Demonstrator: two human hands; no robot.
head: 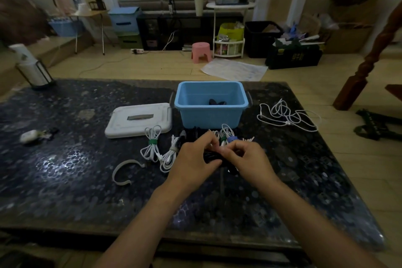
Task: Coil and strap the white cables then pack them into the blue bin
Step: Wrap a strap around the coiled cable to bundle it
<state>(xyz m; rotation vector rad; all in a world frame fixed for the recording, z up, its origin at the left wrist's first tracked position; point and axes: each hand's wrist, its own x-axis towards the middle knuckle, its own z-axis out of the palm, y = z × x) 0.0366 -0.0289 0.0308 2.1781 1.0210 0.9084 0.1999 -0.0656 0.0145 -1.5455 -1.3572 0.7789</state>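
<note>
The blue bin (210,115) stands open mid-table with a dark item (217,102) at its bottom. Just in front of it my left hand (195,160) and my right hand (250,159) meet over a dark coiled cable (212,156), both with fingers curled and pinching at it. Behind my fingers a white coil with a blue strap (231,138) lies near the bin. Two strapped white coils sit to the left, one with a green strap (152,141), one with a pale strap (171,154). A loose tangled white cable (287,115) lies right of the bin.
The bin's white lid (139,121) lies flat left of the bin. A loose pale strap (124,172) curls on the table at front left. A small white object (29,136) sits far left, and a lantern-like lamp (32,69) stands at the back left corner.
</note>
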